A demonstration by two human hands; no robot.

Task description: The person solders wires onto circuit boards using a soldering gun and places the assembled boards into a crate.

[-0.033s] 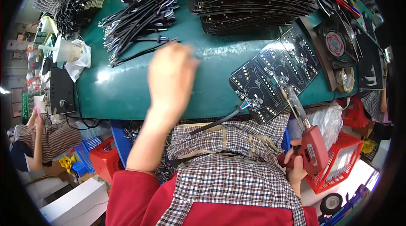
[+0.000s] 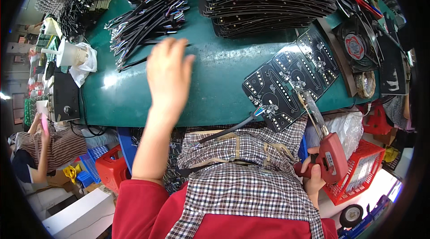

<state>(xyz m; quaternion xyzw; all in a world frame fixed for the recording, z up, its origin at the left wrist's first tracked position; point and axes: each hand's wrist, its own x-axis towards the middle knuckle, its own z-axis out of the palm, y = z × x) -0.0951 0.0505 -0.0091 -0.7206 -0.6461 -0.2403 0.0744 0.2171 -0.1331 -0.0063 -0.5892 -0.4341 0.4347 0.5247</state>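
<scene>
My left hand hovers over the green table at the near end of a pile of black cables with stripped coloured wire ends. Its fingers are apart, and I see nothing held in them. At the right, my right hand is wrapped round the handle of a red soldering gun. The gun's tip reaches the black circuit boards, a joined panel with rows of small pale LEDs lying at the table's near edge. A cable is attached to the panel's near left board, its other end lying over my checked apron.
Tall stacks of similar boards stand at the back. A small fan and a roll of tape sit at the right. A red crate is below the table; another person's arm shows at far left.
My left hand has shifted a little left, and its curled fingers have spread. The right hand, soldering gun and boards have barely moved.
</scene>
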